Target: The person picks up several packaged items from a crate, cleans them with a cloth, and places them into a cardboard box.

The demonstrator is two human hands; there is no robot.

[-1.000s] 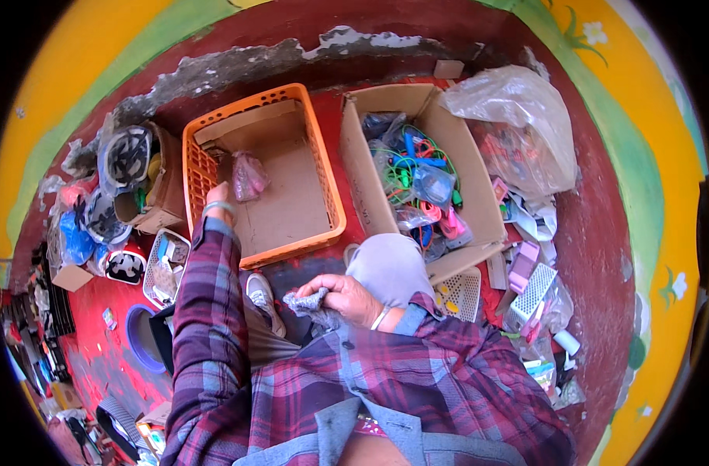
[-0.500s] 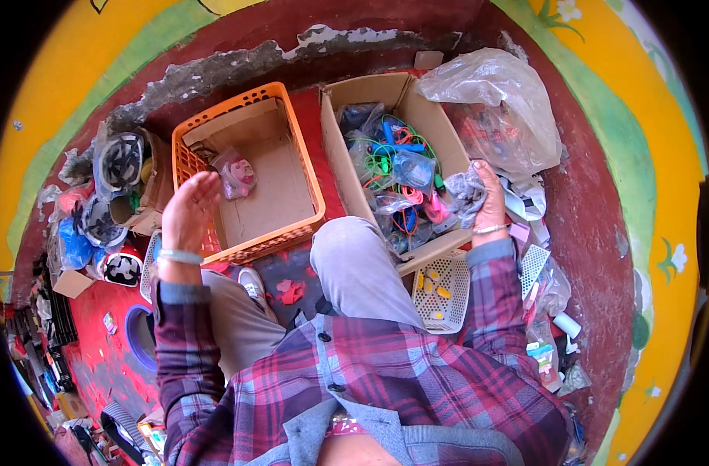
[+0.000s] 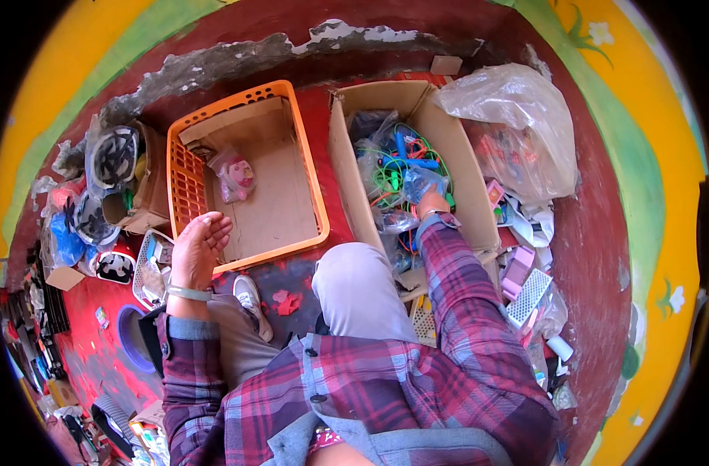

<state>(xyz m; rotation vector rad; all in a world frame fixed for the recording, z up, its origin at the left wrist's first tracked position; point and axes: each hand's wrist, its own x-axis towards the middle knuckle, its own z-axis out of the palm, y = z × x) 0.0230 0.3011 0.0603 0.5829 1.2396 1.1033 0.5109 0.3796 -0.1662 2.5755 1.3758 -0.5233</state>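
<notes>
My right hand (image 3: 432,204) reaches into a cardboard box (image 3: 467,206) at the right. Its fingers close on the near edge of a clear blue plastic packet (image 3: 424,185); the fingertips are mostly hidden. Around it lie skipping ropes with blue handles (image 3: 416,163) and green, orange and red cords, among other clear bags. Empty and loosely curled, my left hand (image 3: 199,245) hovers by the near left corner of an orange plastic basket (image 3: 311,171). A clear bag with a pink item (image 3: 235,175) lies on the cardboard lining that basket.
A large translucent bag (image 3: 525,116) stands right of the box. Helmet-like items in plastic (image 3: 115,159) crowd the far left beside another carton (image 3: 148,186). A perforated tray (image 3: 424,320) is partly under my right arm. A purple-rimmed basin (image 3: 129,342) sits at lower left.
My right hand has moved left into the cardboard box, and the crumpled grey bundle it held is out of sight. My left hand has dropped slightly nearer to me. The view has shifted a little.
</notes>
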